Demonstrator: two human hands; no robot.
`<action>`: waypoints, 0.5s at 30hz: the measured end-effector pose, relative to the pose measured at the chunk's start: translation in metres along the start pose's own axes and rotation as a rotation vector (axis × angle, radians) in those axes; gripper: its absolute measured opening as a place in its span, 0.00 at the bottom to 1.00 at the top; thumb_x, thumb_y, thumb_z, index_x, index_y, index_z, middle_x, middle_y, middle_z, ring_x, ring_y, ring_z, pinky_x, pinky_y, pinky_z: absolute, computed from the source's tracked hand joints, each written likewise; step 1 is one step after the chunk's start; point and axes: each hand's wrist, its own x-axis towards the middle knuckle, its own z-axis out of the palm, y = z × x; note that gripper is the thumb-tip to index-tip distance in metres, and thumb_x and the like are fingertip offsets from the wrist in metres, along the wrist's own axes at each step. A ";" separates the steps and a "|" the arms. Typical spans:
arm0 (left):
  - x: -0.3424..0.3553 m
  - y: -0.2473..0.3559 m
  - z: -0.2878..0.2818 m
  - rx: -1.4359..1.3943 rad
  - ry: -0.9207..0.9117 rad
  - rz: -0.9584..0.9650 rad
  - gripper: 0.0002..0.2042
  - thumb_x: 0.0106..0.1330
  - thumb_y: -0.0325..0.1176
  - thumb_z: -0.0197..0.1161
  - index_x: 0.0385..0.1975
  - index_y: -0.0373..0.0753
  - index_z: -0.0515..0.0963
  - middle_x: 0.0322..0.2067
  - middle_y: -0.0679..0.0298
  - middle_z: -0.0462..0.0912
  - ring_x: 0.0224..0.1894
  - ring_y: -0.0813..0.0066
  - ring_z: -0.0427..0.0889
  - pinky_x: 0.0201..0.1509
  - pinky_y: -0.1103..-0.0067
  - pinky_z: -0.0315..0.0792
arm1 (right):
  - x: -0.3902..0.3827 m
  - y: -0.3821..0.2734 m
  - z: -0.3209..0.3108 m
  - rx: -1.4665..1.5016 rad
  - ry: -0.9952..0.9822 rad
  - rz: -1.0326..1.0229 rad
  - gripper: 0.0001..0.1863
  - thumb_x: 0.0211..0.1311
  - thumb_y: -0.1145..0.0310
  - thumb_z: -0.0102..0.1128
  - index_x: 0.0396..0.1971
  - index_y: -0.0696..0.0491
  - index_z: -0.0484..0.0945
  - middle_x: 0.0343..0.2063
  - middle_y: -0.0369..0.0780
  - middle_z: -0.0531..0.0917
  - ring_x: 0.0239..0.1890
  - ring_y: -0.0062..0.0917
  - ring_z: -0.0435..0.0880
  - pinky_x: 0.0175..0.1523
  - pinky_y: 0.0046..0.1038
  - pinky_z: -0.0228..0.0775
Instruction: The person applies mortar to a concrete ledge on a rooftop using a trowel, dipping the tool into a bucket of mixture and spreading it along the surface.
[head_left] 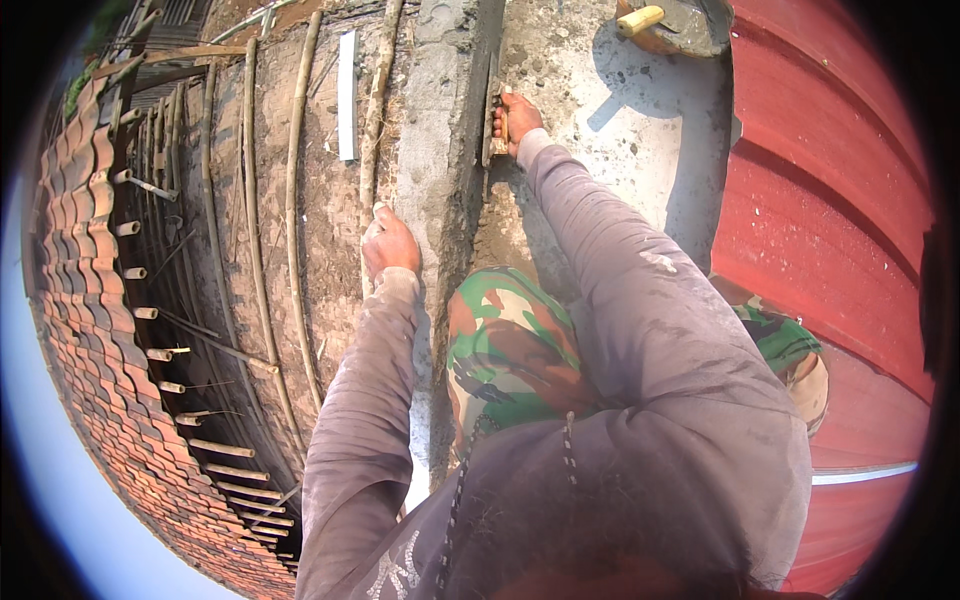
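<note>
My right hand (pixel 514 122) grips the wooden handle of a plastering float (pixel 498 148), held upright against the side of a grey cement ledge (pixel 445 70) in the upper middle. My left hand (pixel 388 241) is lower down at the ledge's left edge, beside a bamboo pole (pixel 379 90), with fingers curled; whether it grips the pole or the edge I cannot make out. A pale cement surface (pixel 630 150) lies right of the float. At its far end sits a trowel with a yellow handle (pixel 640 20) and some mortar.
Several bamboo poles (pixel 295 190) and a white strip (pixel 348 95) lie on rough ground or wall at left. Beyond are clay roof tiles (pixel 120 360) over protruding bamboo rafters. Red corrugated metal sheets (pixel 820 200) fill the right side. My camouflage-clad knee (pixel 505 350) is below the hands.
</note>
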 end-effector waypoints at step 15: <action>0.005 -0.014 0.002 0.088 -0.003 -0.082 0.38 0.74 0.63 0.38 0.51 0.30 0.82 0.50 0.34 0.82 0.55 0.33 0.79 0.61 0.56 0.71 | -0.016 0.004 0.018 0.115 0.004 -0.078 0.19 0.77 0.60 0.53 0.63 0.47 0.72 0.25 0.32 0.74 0.21 0.19 0.72 0.23 0.26 0.66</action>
